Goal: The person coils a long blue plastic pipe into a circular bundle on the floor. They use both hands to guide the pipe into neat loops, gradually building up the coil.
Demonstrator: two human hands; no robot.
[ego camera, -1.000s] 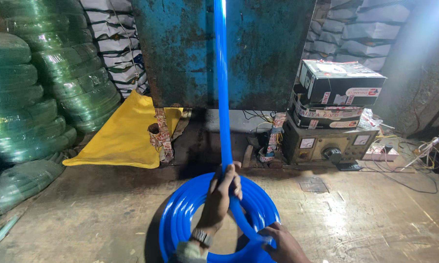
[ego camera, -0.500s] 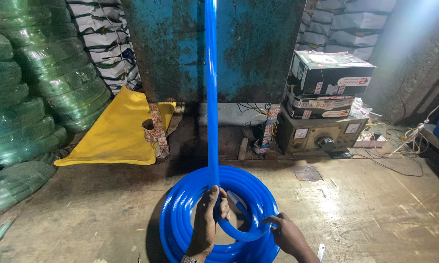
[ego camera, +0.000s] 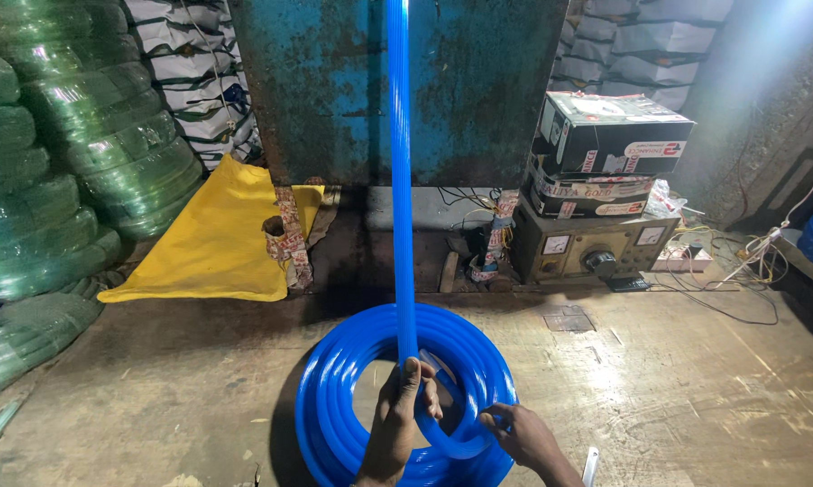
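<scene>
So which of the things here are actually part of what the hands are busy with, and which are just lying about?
In use:
- blue hose, hanging down from above
- blue coil on the floor
- left hand, gripping the hose
- right hand, touching the coil

Lying about:
- green hose coils
- yellow sheet
- stacked boxes
- metal meter box
- blue machine

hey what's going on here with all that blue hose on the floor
A person is winding blue hose into a coil that lies flat on the concrete floor. The left hand grips the hose where it comes straight down from above; the right hand rests on the coil's inner edge, guiding the loop. Behind stands a rusty blue machine, with a yellow sheet, wrapped green hose coils on the left and stacked boxes on a metered unit to the right.
</scene>
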